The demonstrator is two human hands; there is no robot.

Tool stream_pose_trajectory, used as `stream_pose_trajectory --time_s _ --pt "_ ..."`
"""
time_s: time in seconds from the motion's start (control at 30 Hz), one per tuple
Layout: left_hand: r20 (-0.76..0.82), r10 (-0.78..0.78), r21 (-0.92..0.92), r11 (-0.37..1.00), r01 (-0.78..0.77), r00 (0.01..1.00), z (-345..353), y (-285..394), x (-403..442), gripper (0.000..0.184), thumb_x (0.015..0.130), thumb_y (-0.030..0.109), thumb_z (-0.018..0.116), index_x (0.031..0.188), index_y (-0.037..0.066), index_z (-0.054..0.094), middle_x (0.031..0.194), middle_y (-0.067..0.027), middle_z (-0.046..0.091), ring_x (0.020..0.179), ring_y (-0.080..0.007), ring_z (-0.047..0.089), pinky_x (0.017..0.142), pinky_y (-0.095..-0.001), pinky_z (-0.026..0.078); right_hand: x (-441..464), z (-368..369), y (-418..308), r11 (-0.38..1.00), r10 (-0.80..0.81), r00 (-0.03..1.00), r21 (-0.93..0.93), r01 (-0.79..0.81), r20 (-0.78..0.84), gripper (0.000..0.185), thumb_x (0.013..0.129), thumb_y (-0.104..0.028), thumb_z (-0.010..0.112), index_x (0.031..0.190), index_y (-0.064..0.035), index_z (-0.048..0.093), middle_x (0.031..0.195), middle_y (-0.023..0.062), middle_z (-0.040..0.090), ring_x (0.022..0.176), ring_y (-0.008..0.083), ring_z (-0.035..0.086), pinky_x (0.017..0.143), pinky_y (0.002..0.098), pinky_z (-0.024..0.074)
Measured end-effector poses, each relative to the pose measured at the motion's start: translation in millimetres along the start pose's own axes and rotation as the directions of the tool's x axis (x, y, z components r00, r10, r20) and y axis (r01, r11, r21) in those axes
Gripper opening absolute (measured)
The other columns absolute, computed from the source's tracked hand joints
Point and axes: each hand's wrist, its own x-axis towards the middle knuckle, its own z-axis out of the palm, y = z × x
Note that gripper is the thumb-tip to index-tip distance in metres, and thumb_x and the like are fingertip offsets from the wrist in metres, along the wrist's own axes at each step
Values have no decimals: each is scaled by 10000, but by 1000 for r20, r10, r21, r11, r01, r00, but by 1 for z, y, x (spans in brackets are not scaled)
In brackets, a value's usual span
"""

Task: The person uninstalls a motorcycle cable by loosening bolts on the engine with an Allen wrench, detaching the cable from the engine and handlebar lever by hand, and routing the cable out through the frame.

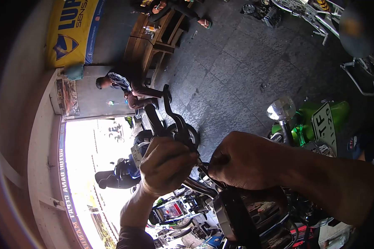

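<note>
The view is turned on its side, with the scene's top toward the left. My left hand (168, 164) is closed around a motorcycle handlebar, at the inner end of its black rubber grip (153, 119). A black hand lever (175, 116) runs out beside the grip. Close by, my right hand (241, 162) is closed, fingertips curled in, against the bar inboard of the lever. Whatever it pinches is hidden by the fingers. A thin metal piece shows between the two hands. Next to them sits a dark, chrome-edged round instrument housing (235, 220).
A green motorcycle part with a number plate (323, 124) and a chrome headlight (281, 108) stand near my right forearm. One person (120, 83) sits by the wall; another is at a wooden bench (162, 31). Parked motorcycles (126, 172) stand by the bright doorway. An engine (264, 14) lies on the tiled floor (232, 79).
</note>
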Motion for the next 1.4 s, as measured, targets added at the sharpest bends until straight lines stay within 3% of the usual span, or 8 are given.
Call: stream_pose_trajectory --time_s 0.6,0.9,1.0,1.07,1.13,1.17,1.27,1.4 --pt "-45 -54 -107 993 49 998 3 -5 1 286 659 35 811 913 71 683 917 -53 642 776 -208 612 647 -330 507 21 13 8 918 -228 967 -356 176 -109 327 906 -253 614 764 34 683 689 222 653 666 356 683 678 441 533" --pt "-98 -40 -37 999 37 994 -1 -1 -4 271 719 135 794 964 113 679 986 -26 642 836 -189 597 737 -342 468 17 7 2 937 -46 999 -347 37 -18 304 938 -288 601 867 -16 718 709 146 669 664 240 660 677 384 497" --pt "-197 -50 59 996 62 979 5 38 -26 274 765 92 747 1028 64 677 1062 -93 651 833 -197 627 719 -356 497 16 0 -2 917 -118 990 -373 141 84 316 947 -295 590 921 -10 724 727 117 683 670 188 651 664 355 492" --pt "-262 -603 -477 760 442 754 22 87 -34 269 840 53 677 1099 -14 644 1088 -165 652 810 -216 663 670 -350 535 10 2 -11 950 134 990 -289 -118 39 323 954 -286 576 960 1 724 741 102 694 693 180 662 681 346 501" --pt "259 -858 -783 82 616 443 13 117 -21 247 911 31 596 1134 -74 601 1057 -197 662 794 -207 676 633 -319 548 9 2 -5 954 77 995 -295 -54 68 325 958 -283 569 969 3 724 754 103 700 703 182 667 692 344 508" --pt "408 -817 -782 -82 618 407 12 118 -19 265 973 120 556 1144 -81 586 1000 -161 674 834 -165 647 680 -294 524 9 1 -3 954 11 996 -299 15 84 328 962 -280 562 978 5 723 766 103 705 712 183 672 702 343 515" --pt "419 -821 -800 -132 586 388 23 114 -12 395 1010 245 520 1249 -68 539 881 -57 635 755 -60 564 634 -217 472 5 0 3 948 -23 996 -315 49 85 327 967 -276 553 994 2 723 764 107 704 707 182 674 708 342 523" --pt "306 -901 -856 -120 503 307 30 113 6 408 1031 338 466 1084 -35 622 743 -8 564 640 -55 482 562 -234 405 -3 -2 -3 905 -110 992 -406 127 64 339 973 -289 541 1012 -6 723 773 117 708 708 184 681 702 344 525"
